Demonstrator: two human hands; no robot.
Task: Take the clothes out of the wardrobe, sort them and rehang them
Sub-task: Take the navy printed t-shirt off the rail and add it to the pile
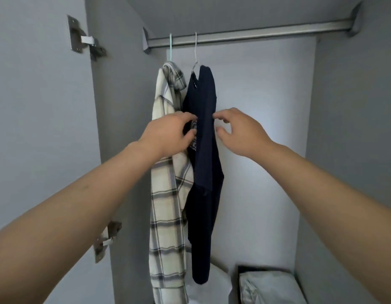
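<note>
A navy T-shirt (204, 154) hangs on a white hanger (195, 53) from the metal rail (251, 36) inside the wardrobe. To its left hangs a cream plaid shirt (166, 207) on a light green hanger (171, 48). My left hand (168, 132) pinches the navy shirt's left side at chest height. Level with it, my right hand (238, 130) reaches to the shirt's right edge. Its index fingertip touches the fabric, the other fingers are loosely curled, and I cannot tell if it pinches.
The open door (36, 128) with two metal hinges (84, 38) stands at the left. On the wardrobe floor at the right sits a dark box (256, 270) with pale folded fabric (271, 288) in it. The rail is bare to the right of the hangers.
</note>
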